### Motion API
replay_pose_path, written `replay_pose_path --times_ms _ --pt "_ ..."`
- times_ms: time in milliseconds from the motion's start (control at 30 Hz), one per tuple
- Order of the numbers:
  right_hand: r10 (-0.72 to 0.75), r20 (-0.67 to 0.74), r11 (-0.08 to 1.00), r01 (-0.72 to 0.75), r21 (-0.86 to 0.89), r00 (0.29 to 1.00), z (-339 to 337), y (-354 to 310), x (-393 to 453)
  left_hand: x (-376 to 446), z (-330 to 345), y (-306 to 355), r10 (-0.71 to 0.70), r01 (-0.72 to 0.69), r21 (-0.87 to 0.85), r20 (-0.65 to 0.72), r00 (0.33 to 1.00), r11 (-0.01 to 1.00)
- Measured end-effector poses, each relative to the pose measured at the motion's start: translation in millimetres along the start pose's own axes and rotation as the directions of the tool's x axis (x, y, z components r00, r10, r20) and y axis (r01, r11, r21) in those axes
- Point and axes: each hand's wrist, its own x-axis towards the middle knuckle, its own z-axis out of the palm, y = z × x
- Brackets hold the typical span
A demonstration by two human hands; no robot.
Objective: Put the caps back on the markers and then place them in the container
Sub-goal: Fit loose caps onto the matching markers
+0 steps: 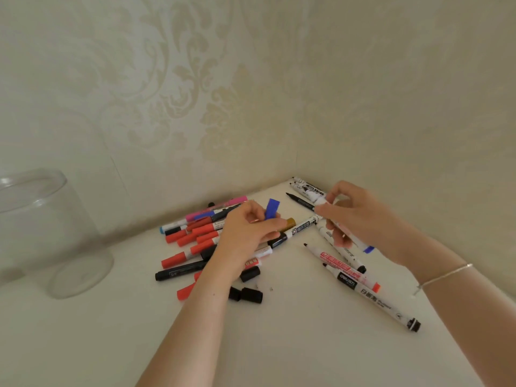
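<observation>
A: Forearms enter from the bottom edge, both bare; a thin bracelet (pixel 446 275) sits on the right wrist. Left hand (pixel 248 230), frame centre: fingers pinched on a blue cap (pixel 272 208), which stands upright above the fingertips.

B: Right hand (pixel 360 219)?

A: Right of centre, closed round a white marker (pixel 356 240); its blue end pokes out below the palm toward lower right. Cap and marker are apart, not joined.

B: Surroundings?

A: Under and left of the left hand, a heap of markers (pixel 195 236) on the white worktop (pixel 307 344), mostly red-capped, some black, one pink. Two loose black caps (pixel 247 295) lie just below the heap. Lower right of the hands, uncapped markers (pixel 371 296) lie slanted, tips toward upper left. More sit in the wall corner behind the right hand.

B: Container?

A: Clear jar (pixel 53 233), left edge of frame, well apart from the heap. Contents: cannot tell.
</observation>
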Motion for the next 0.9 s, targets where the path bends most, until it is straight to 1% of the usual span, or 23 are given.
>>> replay_pose_path --times_ms 100,233,300,467,733,833,900 --pt "-0.064 0.026 0.998 0.064 -0.015 0.998 2 -1 -2 0 -7 -4 0.038 -0.035 -0.080 0.035 0.999 0.996" --pt "-0.156 0.011 0.985 0.157 -0.073 0.988 4 -3 -1 0 -7 -7 0.018 0.006 -0.222 0.108 0.994 0.975" --pt "-0.169 0.023 0.981 0.171 -0.096 0.985 5 -5 0 -1 -7 -8 0.017 0.016 -0.250 0.130 0.991 0.968" --pt "-0.171 0.036 0.958 0.175 -0.228 0.985 6 -7 -2 -3 -8 -6 0.028 0.017 -0.241 0.182 0.983 0.970" --pt "-0.141 0.057 0.947 0.151 -0.282 0.988 7 -7 -1 -3 -7 -4 0.031 0.029 -0.308 0.188 0.982 0.951" --pt "-0.147 0.070 0.934 0.161 -0.319 0.987 9 -7 -2 -2 -8 -7 0.038 0.014 -0.247 0.206 0.978 0.969" --pt "-0.174 0.080 0.884 0.191 -0.426 0.982 12 -7 -3 -1 -8 -9 0.043 -0.005 -0.157 0.238 0.970 0.988"
